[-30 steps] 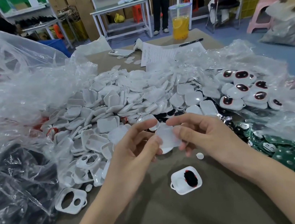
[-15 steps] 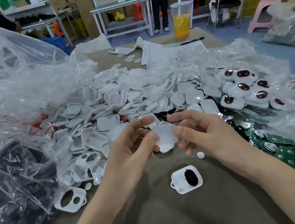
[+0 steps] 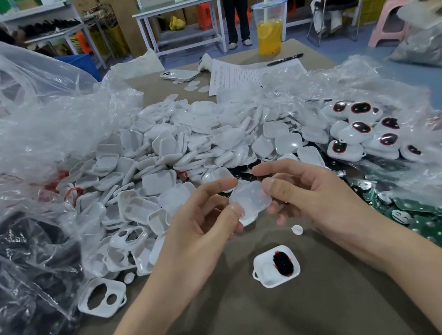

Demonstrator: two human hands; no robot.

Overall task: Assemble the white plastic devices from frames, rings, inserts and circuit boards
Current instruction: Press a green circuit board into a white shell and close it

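Left hand: the left hand (image 3: 199, 224) is pinching the near-left edge of a white plastic cover (image 3: 250, 200), thumb in front and forefinger reaching over the top.
Right hand: the right hand (image 3: 312, 197) is pinching the same cover at its right edge between thumb and forefinger, the other fingers curling loosely beneath.
Cover: it is being held up off the table (image 3: 265, 326), between the two hands, just in front of the heap.
Filled frame: a white frame (image 3: 266, 273) carrying a black insert (image 3: 282, 263) is lying on the table below the hands.
Empty frame: a second frame (image 3: 102, 284) with two openings is lying at the heap's near-left corner.
Disc: a small white disc (image 3: 296, 229) is sitting just under the right hand.
Heap: white shells (image 3: 183, 150) are spilling across the middle of the table.
Finished devices: white units with dark windows (image 3: 362, 127) are lying on the right, in clear plastic.
Boards: green circuit boards (image 3: 432, 225) are lying at the near right.
Bag: a clear plastic bag (image 3: 9, 126) is billowing on the left.
Far end: a drink cup (image 3: 270, 29), a pen (image 3: 284, 59), a paper sheet (image 3: 238, 75) and a phone (image 3: 179, 74) are sitting there.
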